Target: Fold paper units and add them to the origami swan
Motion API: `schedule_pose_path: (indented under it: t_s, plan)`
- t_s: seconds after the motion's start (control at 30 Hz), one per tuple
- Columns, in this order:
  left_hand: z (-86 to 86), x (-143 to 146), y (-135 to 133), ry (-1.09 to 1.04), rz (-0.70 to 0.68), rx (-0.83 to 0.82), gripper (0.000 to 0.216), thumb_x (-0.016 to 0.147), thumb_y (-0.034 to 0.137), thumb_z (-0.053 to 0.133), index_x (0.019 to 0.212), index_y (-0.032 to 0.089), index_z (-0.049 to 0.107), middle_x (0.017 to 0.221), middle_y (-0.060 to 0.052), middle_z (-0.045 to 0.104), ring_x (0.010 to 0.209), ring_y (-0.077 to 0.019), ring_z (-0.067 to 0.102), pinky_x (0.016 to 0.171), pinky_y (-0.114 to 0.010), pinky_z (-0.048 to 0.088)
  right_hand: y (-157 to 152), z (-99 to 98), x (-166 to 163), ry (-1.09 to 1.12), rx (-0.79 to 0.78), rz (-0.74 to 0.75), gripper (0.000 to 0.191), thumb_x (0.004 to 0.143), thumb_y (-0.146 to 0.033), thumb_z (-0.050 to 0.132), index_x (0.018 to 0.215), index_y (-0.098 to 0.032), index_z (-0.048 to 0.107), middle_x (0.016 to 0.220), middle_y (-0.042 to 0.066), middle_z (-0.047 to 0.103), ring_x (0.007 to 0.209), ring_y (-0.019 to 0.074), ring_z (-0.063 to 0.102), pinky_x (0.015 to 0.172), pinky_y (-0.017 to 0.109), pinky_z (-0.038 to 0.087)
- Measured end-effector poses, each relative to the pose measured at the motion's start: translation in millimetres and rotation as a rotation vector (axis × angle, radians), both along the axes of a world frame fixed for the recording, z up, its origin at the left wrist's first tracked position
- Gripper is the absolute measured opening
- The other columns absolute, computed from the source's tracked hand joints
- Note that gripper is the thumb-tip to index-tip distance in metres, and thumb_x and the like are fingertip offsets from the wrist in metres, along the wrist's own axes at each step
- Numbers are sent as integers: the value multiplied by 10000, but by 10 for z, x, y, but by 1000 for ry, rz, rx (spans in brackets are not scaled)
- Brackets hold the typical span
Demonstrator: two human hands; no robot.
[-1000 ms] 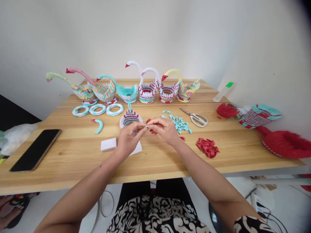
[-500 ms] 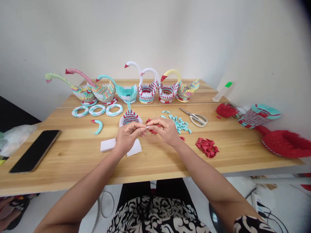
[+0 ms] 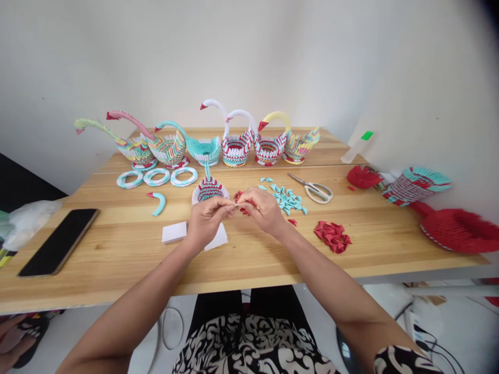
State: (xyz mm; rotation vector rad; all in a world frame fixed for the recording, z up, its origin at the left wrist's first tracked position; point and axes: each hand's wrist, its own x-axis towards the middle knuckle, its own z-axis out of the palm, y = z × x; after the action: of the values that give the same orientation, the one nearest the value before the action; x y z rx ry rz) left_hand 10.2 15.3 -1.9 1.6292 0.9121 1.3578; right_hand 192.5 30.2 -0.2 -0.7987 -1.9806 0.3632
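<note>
Pinching paper piece, no writing

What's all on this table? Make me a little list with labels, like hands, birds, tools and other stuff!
hands: left hand and right hand meet over the table, pinching a small white paper piece between the fingertips
birds: a row of paper swans at the back edge
unfinished: a small paper swan body just behind the hands
loose bits: teal folded pieces, red folded pieces, three rings
tools: scissors
paper: white slips
other: phone, lying flat at the left
table: wooden table
</note>
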Motion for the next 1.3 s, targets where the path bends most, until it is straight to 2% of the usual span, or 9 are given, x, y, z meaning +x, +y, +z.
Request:
schedule_pose_path:
  t_s: [0.17, 0.27, 0.5, 0.63, 0.77, 0.93, 1.0, 1.17, 1.3]
  plan:
    - [-24, -28, 25, 174, 107, 108, 155, 853, 308, 645, 843, 184, 737, 702, -25, 708, 627, -138, 636, 628, -239, 504, 21, 5, -3, 7, -14, 23, 194, 926, -383, 548, 890, -242, 675, 881, 56, 699, 858, 199, 620, 822, 356, 456]
    - [-39, -31, 39, 239, 142, 159, 151, 858, 312, 642, 853, 198, 740, 737, -22, 722, 650, -142, 641, 654, -242, 495, 26, -11, -4, -2, -17, -3, 201, 937, -361, 528, 869, -233, 666, 850, 54, 690, 825, 191, 613, 797, 341, 452]
    - [-36, -28, 56, 191, 114, 88, 141, 844, 310, 661, 830, 192, 737, 757, -19, 727, 676, -142, 635, 640, -231, 476, -8, -38, -21, 31, -108, -53, 210, 949, -375, 512, 868, -218, 626, 812, 30, 681, 759, 159, 615, 724, 285, 443]
    - [-25, -55, 68, 245, 137, 122, 158, 859, 320, 642, 826, 192, 729, 738, -14, 716, 654, -136, 617, 621, -228, 450, -6, -32, -29, 41, -186, -51, 233, 942, -415, 520, 892, -222, 640, 843, 27, 689, 782, 161, 622, 747, 294, 450]
    - [-13, -64, 66, 369, 167, 221, 174, 878, 302, 605, 800, 188, 709, 724, -25, 698, 648, -145, 596, 616, -242, 423, -7, -3, -27, 20, -143, -45, 223, 933, -416, 536, 897, -226, 648, 889, 39, 690, 833, 175, 617, 786, 313, 446]
    - [-5, -46, 35, 477, 170, 308, 161, 883, 259, 569, 778, 181, 663, 698, -20, 646, 636, -135, 555, 635, -242, 399, -37, 25, -45, -9, -97, -40, 227, 951, -342, 508, 816, -200, 623, 786, 33, 662, 750, 157, 575, 741, 299, 422]
    - [-3, -44, 34, 435, 161, 260, 156, 886, 266, 564, 790, 178, 649, 701, -12, 636, 632, -126, 543, 625, -234, 395, -47, 31, -61, 41, -156, -40, 208, 937, -336, 530, 820, -194, 629, 788, 27, 664, 734, 146, 574, 722, 285, 425]
    - [17, -52, 69, 156, 58, 16, 206, 884, 325, 562, 767, 160, 603, 659, 5, 600, 580, -106, 507, 557, -214, 396, -46, 27, -105, 199, -415, 46, 162, 870, -326, 615, 817, -178, 655, 796, 12, 686, 734, 128, 610, 677, 249, 450]
    - [22, -46, 73, 182, 42, 26, 187, 861, 309, 595, 760, 153, 613, 662, 2, 600, 592, -103, 510, 564, -213, 392, -33, -11, -144, 284, -533, 73, 128, 802, -286, 673, 878, -185, 656, 850, 18, 701, 783, 135, 638, 671, 241, 462]
